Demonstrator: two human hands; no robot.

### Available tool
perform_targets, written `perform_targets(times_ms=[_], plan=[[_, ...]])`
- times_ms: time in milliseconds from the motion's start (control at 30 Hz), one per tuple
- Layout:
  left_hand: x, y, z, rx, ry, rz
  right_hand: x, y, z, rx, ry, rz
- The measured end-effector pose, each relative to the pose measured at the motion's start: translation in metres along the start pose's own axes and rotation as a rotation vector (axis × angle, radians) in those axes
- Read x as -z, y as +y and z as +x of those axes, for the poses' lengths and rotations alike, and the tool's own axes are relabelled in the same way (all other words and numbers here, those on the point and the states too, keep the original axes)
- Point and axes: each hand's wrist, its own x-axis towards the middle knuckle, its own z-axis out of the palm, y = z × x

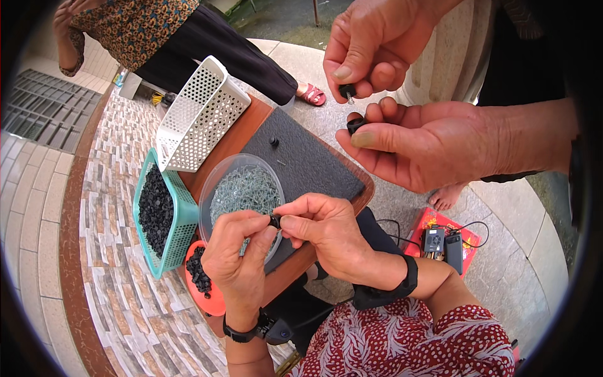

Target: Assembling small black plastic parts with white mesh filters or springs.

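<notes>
White perforated basket (200,116) tilted, upper left of centre, resting on the rim of a teal basket (182,229) full of small black parts (154,210). Orange dish (210,300) with more black parts, lower left. Dark foam mat (308,164) on a brown board (229,147), mid-frame. Red box (433,221) carrying black devices with cables, right of centre. Pink sandal (312,95), top centre.

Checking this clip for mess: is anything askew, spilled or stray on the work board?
Two things. The white basket sits tipped on its side, leaning against the green basket of black parts. One black part lies alone on the dark mat. Left hand and right hand pinch a small black part.
</notes>
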Motion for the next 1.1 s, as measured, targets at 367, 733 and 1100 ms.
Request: perform_targets(times_ms=[367, 733, 1100], plan=[[0.003, -0.006, -0.003, 0.082, -0.002, -0.053, 0.002, 0.008, 0.003, 0.012, 0.015, -0.037], [0.002, -0.012, -0.011, 0.166, 0.091, -0.136, 0.002, 0.01, -0.002, 0.076, 0.002, -0.135], [-0.001, -0.015, -0.022, 0.082, 0.144, -0.12, -0.001, 0.012, -0.012, 0.175, 0.009, -0.191]])
